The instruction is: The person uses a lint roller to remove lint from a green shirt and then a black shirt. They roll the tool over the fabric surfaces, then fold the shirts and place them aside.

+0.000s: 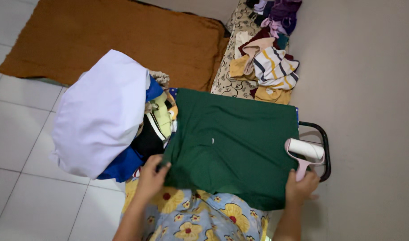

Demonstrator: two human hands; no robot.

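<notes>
A dark green garment (pixel 233 143) lies spread flat on a board in front of me. My left hand (pixel 152 176) pinches its near left edge. At the garment's right edge, my right hand (pixel 301 187) grips the pink handle of a lint roller (pixel 305 151), whose white roll rests near the cloth. My lap, in blue cloth with yellow flowers (pixel 193 218), is under the near edge of the garment.
A heap of clothes topped by a white garment (pixel 99 114) sits to the left. More folded and loose clothes (pixel 269 62) lie on a patterned cushion behind. A brown mat (pixel 119 38) covers the tiled floor. A black metal frame (pixel 326 149) juts out at right beside a grey wall.
</notes>
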